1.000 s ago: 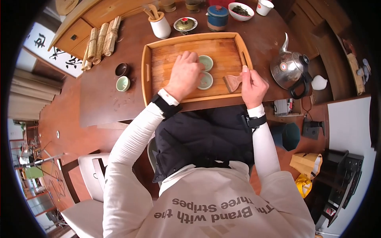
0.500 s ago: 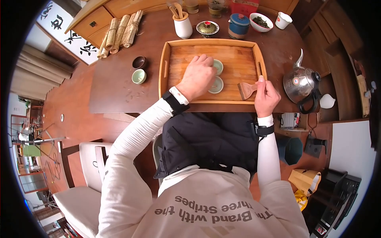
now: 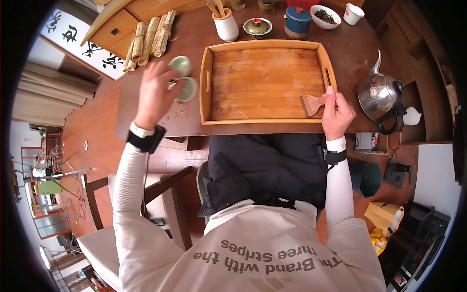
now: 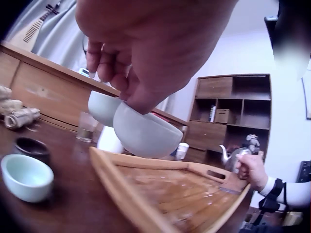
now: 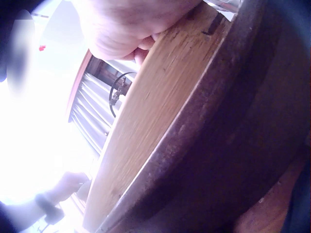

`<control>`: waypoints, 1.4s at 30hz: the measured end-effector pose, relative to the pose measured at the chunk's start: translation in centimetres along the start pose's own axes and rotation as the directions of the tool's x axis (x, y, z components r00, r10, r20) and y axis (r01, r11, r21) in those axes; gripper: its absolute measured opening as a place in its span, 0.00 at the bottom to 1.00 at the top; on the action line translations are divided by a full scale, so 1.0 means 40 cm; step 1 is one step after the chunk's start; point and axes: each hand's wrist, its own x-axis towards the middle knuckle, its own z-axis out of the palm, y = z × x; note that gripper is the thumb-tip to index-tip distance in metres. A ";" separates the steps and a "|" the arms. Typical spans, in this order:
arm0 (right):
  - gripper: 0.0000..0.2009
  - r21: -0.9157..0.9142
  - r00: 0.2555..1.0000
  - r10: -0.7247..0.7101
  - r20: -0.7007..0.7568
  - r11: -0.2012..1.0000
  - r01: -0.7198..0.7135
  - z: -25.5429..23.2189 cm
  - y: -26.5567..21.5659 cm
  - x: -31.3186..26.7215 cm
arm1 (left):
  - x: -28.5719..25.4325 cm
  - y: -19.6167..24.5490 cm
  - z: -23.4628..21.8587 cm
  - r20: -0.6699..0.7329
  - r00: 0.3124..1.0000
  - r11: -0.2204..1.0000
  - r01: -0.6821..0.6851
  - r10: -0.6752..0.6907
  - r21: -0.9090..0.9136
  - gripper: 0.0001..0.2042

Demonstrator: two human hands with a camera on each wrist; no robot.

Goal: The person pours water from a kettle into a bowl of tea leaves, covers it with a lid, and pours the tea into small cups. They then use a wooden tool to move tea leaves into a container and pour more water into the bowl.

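Note:
My left hand (image 3: 155, 92) pinches two pale green cups by their rims, one cup (image 3: 180, 66) farther back than the other (image 3: 186, 90). The left wrist view shows both held cups (image 4: 146, 132) raised above the table, beside a light green cup (image 4: 27, 178) and a dark cup (image 4: 33, 149) standing on it. My right hand (image 3: 337, 114) holds a brown brush (image 3: 311, 104) by its handle at the right end of the wooden tray (image 3: 265, 121). Against the tray's outer side (image 5: 150, 92), that hand's curled fingers show in the right wrist view.
A steel kettle (image 3: 381, 95) stands right of the tray. Behind it are a white tool holder (image 3: 226, 27), a lidded bowl (image 3: 258, 27), a blue pot (image 3: 297, 22), a bowl of leaves (image 3: 325, 17) and a white cup (image 3: 353, 14). Rolled bamboo mats (image 3: 148, 39) lie back left.
My left hand has carried the two cups from the tray leftward, past its left edge. My right hand still holds the brush at the tray's right end.

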 end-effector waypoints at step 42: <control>0.14 -0.281 0.726 0.155 0.670 0.958 0.055 -0.144 0.031 0.154 | -0.152 0.191 0.304 -0.136 0.790 0.780 0.533 -0.598 -0.329 0.11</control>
